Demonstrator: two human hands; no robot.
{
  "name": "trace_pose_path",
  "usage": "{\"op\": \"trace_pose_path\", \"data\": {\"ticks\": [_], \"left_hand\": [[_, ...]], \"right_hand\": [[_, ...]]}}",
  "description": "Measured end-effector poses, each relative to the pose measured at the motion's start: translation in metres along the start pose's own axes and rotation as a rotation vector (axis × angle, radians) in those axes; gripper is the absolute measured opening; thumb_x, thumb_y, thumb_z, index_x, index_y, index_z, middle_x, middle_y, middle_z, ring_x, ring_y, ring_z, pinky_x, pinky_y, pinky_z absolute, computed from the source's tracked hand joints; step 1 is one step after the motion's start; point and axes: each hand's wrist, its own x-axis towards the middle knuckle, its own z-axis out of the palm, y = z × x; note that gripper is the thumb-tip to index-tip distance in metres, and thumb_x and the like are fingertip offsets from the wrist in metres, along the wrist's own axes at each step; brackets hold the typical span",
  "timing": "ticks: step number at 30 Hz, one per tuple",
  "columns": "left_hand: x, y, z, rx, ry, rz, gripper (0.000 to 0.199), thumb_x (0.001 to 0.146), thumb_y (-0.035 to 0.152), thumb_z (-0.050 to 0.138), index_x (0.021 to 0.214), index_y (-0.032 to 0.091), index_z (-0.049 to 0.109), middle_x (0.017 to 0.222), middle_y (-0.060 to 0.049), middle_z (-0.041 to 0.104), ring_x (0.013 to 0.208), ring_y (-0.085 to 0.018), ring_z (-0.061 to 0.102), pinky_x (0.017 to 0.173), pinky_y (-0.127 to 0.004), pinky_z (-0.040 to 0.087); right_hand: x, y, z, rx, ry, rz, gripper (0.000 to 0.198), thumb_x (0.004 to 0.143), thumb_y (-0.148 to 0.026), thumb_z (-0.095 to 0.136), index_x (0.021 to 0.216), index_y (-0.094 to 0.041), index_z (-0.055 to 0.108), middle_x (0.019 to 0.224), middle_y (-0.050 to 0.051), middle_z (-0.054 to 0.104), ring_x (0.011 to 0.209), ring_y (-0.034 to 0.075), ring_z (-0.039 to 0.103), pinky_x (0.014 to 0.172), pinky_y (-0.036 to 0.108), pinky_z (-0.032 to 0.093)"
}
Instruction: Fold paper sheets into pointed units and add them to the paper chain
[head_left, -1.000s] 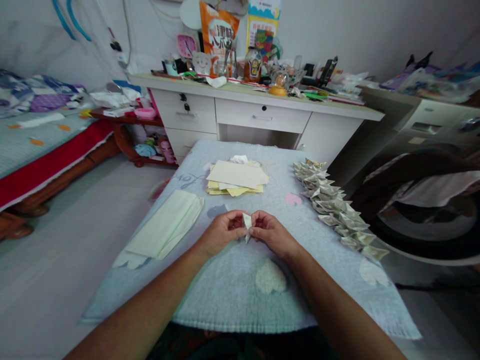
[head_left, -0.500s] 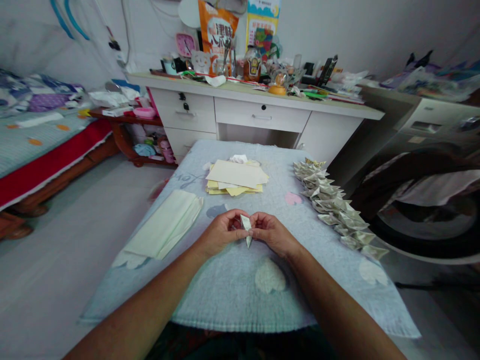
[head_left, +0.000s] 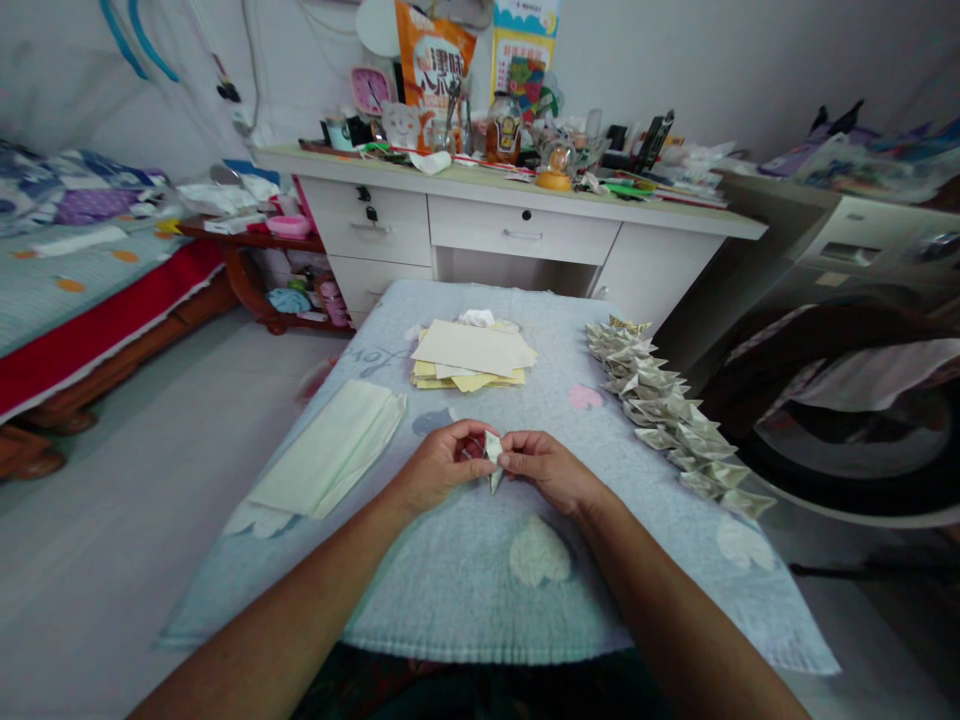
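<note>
— What are the hands busy with?

— Both are on one small folded paper piece (head_left: 493, 452). The left hand (head_left: 439, 467) and the right hand (head_left: 546, 467) meet over the middle of the table (head_left: 450, 590), which is covered with a pale blue towel, and the fingers of each pinch the paper from its own side. The piece stands nearly upright between the fingertips, just above the towel, its pointed end down.

— And around them?

— To the right, a long row of finished folded paper pieces (head_left: 667, 415) runs along the towel's edge, well apart from the hands. Straight ahead lies a stack of cream and yellow paper sheets (head_left: 472, 355). To the left, near the left forearm, sits a pile of pale green sheets (head_left: 334, 450).

— Beyond the table?

— A white desk (head_left: 517, 235) crowded with clutter, and a bed (head_left: 67, 290) with a red edge at the far left.
</note>
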Motion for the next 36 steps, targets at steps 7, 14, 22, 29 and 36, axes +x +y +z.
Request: {"op": "trace_pose_path", "data": {"ticks": [7,14,22,29,36], "left_hand": [[-0.0003,0.0017,0.0037,-0.049,-0.046,-0.030,0.045,0.060,0.030,0.083,0.098,0.016,0.065,0.078,0.000,0.062,0.070,-0.012,0.056,0.067,-0.023,0.044],[-0.0002,0.0022,0.0006,-0.017,-0.013,-0.018,0.040,0.064,0.027,0.080,0.099,0.016,0.064,0.079,0.001,0.062,0.069,-0.010,0.055,0.066,-0.022,0.043],[-0.0009,0.0041,-0.0002,0.033,0.005,0.009,0.037,0.067,0.029,0.076,0.098,0.016,0.060,0.083,-0.002,0.063,0.075,-0.013,0.057,0.068,-0.023,0.045],[0.0003,0.0016,-0.0019,0.043,0.008,0.000,0.036,0.069,0.026,0.075,0.099,0.016,0.058,0.086,-0.002,0.064,0.076,-0.013,0.059,0.070,-0.024,0.047],[0.0039,-0.0030,-0.0020,-0.057,0.097,-0.020,0.040,0.067,0.029,0.077,0.094,0.018,0.050,0.080,0.002,0.062,0.066,-0.010,0.057,0.059,-0.020,0.044]], "right_hand": [[0.0002,0.0014,0.0014,0.093,-0.026,0.052,0.027,0.063,-0.037,0.078,0.070,-0.015,0.064,0.063,-0.002,0.056,0.058,0.010,0.044,0.061,0.022,0.033],[-0.0015,-0.0002,0.0018,0.061,-0.057,0.025,0.028,0.066,-0.037,0.078,0.077,-0.015,0.065,0.068,-0.002,0.057,0.062,0.009,0.046,0.062,0.021,0.033],[-0.0026,-0.0037,0.0077,0.037,-0.095,-0.039,0.036,0.064,-0.035,0.083,0.084,-0.016,0.061,0.077,-0.002,0.059,0.070,0.010,0.052,0.068,0.021,0.039],[-0.0014,-0.0053,0.0055,0.032,-0.086,-0.070,0.034,0.067,-0.034,0.081,0.086,-0.015,0.059,0.080,-0.001,0.059,0.071,0.009,0.054,0.069,0.022,0.040],[-0.0014,-0.0018,0.0053,-0.031,-0.009,-0.120,0.048,0.063,-0.030,0.084,0.092,-0.021,0.048,0.081,-0.005,0.055,0.067,0.007,0.051,0.064,0.020,0.040]]}}
